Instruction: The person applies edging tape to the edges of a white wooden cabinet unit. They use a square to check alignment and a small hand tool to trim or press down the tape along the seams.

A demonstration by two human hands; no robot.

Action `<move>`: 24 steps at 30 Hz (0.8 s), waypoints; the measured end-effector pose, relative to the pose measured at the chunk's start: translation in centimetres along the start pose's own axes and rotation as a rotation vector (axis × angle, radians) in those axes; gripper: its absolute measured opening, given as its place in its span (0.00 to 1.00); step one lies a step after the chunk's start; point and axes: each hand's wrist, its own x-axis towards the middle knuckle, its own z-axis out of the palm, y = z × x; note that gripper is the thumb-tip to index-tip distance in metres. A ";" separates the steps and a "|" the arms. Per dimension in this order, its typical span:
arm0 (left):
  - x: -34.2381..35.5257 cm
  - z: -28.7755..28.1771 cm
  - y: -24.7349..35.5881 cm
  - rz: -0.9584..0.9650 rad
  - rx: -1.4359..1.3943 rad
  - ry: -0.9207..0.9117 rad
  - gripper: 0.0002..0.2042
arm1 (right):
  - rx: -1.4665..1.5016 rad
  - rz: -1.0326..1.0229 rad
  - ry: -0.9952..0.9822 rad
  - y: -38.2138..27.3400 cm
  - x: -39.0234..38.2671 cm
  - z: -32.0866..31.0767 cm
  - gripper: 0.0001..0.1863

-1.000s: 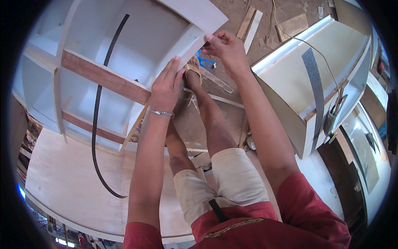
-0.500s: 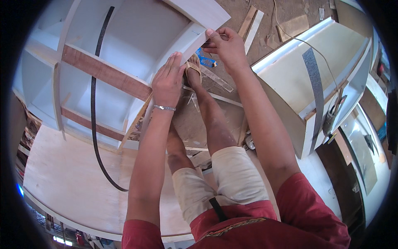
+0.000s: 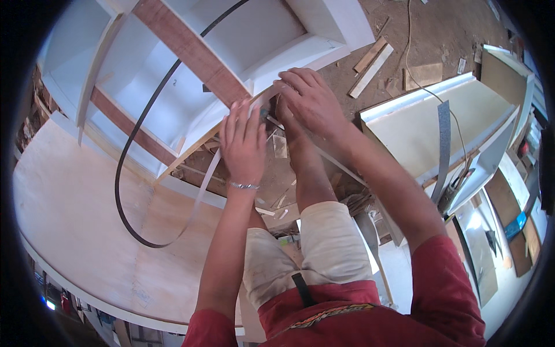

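A white cabinet carcass (image 3: 286, 58) with reddish-brown wooden rails (image 3: 193, 49) lies ahead and to the left. Along its near edge runs a long thin edging strip (image 3: 118, 182), dark on one face and pale on the other; its free length loops down over the panel and back up to my left hand. My left hand (image 3: 243, 144) lies flat by the edge beside the rail's end, fingers extended. Farther along the same edge, my right hand (image 3: 312, 104) rests with its fingers stretched over it. The strip under both hands is partly hidden.
A pale plywood panel (image 3: 81, 191) spreads at the left. To the right stands another white cabinet piece (image 3: 433, 110) with a grey strip (image 3: 444, 136) over it and a cable (image 3: 409, 40) trailing across. Wood offcuts (image 3: 373, 69) litter the floor around my legs.
My right hand has gone from pinching at the edge's corner to lying over the edge nearer my left hand. The view has shifted, and the strip's loop now shows its pale face.
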 end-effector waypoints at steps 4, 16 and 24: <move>-3.1 -2.1 -6.4 0.040 0.052 -0.037 0.21 | 0.032 -0.213 -0.198 0.5 1.6 1.6 0.17; -2.5 -1.7 -10.4 0.160 -0.063 0.017 0.19 | -0.016 -0.392 -0.226 0.4 2.1 2.9 0.18; -2.6 -0.7 -11.9 0.176 -0.022 -0.030 0.21 | -0.014 -0.361 -0.296 -0.2 2.2 3.0 0.23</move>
